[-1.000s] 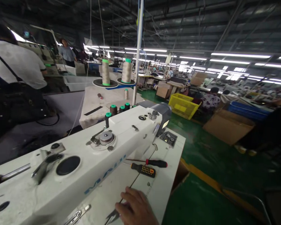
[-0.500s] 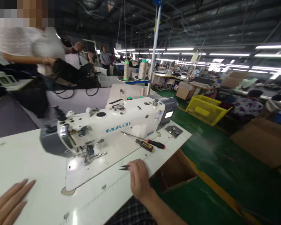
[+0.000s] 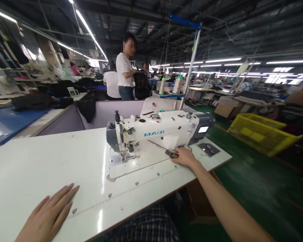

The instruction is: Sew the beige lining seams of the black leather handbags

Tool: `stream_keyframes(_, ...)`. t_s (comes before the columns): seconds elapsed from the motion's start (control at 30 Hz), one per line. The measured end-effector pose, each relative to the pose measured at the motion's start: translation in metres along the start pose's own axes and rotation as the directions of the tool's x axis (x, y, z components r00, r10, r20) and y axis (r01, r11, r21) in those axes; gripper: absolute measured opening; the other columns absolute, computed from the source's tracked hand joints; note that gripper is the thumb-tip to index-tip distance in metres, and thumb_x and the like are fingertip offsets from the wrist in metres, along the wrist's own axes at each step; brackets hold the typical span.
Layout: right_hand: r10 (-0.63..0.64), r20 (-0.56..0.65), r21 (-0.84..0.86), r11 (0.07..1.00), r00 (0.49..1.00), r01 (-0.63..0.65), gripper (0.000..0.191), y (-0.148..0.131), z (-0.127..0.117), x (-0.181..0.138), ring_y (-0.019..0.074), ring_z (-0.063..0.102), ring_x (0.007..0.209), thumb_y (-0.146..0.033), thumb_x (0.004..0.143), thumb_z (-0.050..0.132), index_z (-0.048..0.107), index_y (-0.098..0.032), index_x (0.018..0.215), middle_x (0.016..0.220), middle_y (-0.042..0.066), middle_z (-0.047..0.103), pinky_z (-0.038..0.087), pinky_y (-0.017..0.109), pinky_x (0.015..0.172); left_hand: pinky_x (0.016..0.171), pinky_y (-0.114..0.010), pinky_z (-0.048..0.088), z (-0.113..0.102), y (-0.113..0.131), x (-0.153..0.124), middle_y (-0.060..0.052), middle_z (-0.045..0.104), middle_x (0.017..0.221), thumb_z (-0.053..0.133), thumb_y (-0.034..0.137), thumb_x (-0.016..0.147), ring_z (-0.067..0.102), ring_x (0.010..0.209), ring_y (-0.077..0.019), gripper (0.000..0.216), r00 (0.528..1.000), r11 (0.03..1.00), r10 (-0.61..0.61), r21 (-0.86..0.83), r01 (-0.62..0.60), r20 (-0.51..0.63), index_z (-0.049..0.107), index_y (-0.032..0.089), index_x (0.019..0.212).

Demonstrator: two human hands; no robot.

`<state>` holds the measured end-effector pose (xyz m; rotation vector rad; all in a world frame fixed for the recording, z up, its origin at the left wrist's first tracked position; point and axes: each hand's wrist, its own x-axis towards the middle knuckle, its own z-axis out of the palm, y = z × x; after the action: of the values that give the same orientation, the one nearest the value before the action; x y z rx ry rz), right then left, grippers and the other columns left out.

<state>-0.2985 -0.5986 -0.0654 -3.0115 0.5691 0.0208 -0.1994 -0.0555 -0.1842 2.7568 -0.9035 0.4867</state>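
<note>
Screwdriver [image 3: 172,154]: dark handle with yellow markings, lying on the worktop [image 3: 40,168] near its right edge, just before the sewing machine.
Sewing machine [image 3: 161,129]: white, towards the far right corner.
Left hand [image 3: 49,215]: open, flat at the near edge.
Right hand [image 3: 185,157]: fingers curled over the screwdriver handle, touching it; firm grip cannot be told.
</note>
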Motion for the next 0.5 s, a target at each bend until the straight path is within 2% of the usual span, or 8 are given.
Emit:
stream_keyframes(0.1, 0.028, 0.087, -0.016, 1.0, 0.996, -0.026, 0.028, -0.007, 0.004, 0.007, 0.0202, 0.059, 0.082, -0.041, 0.088, 0.065, 0.061, -0.014, 0.091, 0.085, 0.003, 0.061, 0.047, 0.038, 0.079, 0.107, -0.055, 0.038, 0.0, -0.001, -0.002, 0.007, 0.037, 0.147, 0.034, 0.038, 0.094, 0.045, 0.131, -0.024, 0.058, 0.999, 0.999, 0.037, 0.034, -0.038, 0.034, 0.012, 0.047, 0.147)
stream_keyframes(0.23, 0.08, 0.136, -0.021, 0.997, 0.988, -0.078, 0.026, -0.014, 0.008, 0.016, 0.019, 0.058, 0.076, -0.04, 0.089, 0.062, 0.061, -0.014, 0.089, 0.081, 0.002, 0.06, 0.046, 0.034, 0.073, 0.11, -0.054, 0.034, -0.005, 0.004, -0.005, -0.001, 0.038, 0.148, 0.035, 0.036, 0.094, 0.042, 0.133, -0.0256, 0.058, 0.997, 0.996, 0.053, 0.075, -0.057, 0.063, 0.018, 0.035, 0.149)
stream_keyframes(0.5, 0.181, 0.106, 0.0, 0.983, 0.978, -0.182, 0.021, -0.031, 0.014, 0.02, 0.0196, 0.059, 0.082, -0.034, 0.09, 0.057, 0.059, -0.013, 0.089, 0.087, 0.006, 0.062, 0.044, 0.032, 0.073, 0.112, -0.054, 0.029, -0.015, 0.013, -0.007, -0.004, 0.04, 0.147, 0.037, 0.031, 0.089, 0.04, 0.133, -0.028, 0.068, 0.994, 0.999, 0.036, 0.023, -0.039, 0.106, 0.009, 0.033, 0.151)
